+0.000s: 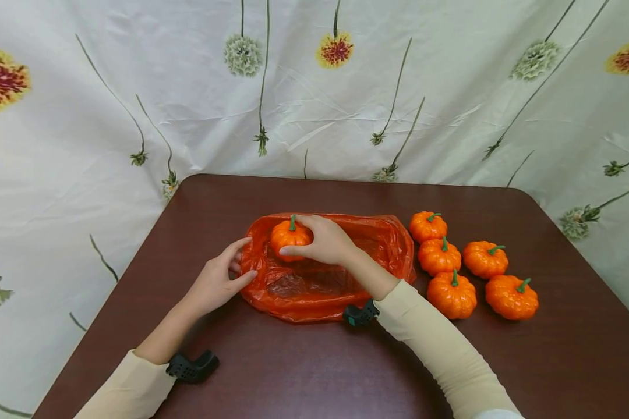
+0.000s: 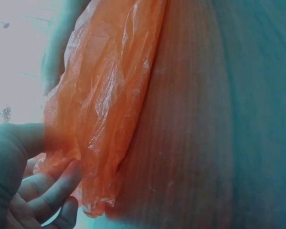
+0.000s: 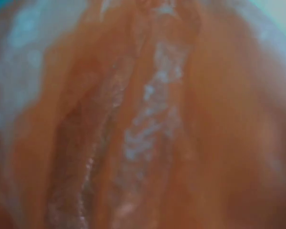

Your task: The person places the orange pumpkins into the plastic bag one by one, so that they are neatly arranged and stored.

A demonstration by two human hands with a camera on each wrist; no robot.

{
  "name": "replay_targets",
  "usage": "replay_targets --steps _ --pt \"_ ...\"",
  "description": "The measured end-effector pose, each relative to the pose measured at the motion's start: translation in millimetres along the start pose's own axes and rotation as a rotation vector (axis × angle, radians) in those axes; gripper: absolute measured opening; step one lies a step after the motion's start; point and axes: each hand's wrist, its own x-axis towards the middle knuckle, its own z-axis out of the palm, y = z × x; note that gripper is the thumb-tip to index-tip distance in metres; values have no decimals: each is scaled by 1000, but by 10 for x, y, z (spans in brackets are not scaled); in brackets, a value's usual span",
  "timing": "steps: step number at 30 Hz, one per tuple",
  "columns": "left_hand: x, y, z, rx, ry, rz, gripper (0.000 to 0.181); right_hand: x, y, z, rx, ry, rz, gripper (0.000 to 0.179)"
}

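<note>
Looks like placing: the right hand (image 1: 327,239) grips a glossy orange, green-stemmed pumpkin (image 1: 287,234) within the thin red plastic bag's (image 1: 314,308) opening, while the left hand (image 1: 216,283), loosely spread, touches the rim. Next calls for letting go cleanly.
</note>
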Motion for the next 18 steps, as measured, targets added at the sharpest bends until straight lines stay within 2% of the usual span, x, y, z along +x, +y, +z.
replay_targets --steps 8,18 --pt "-2 -8 -6 -2 -8 -5 63 93 -65 105 -69 -25 37 86" --pt "8 0 1 -8 -14 10 63 125 -108 254 -128 22 97 87"
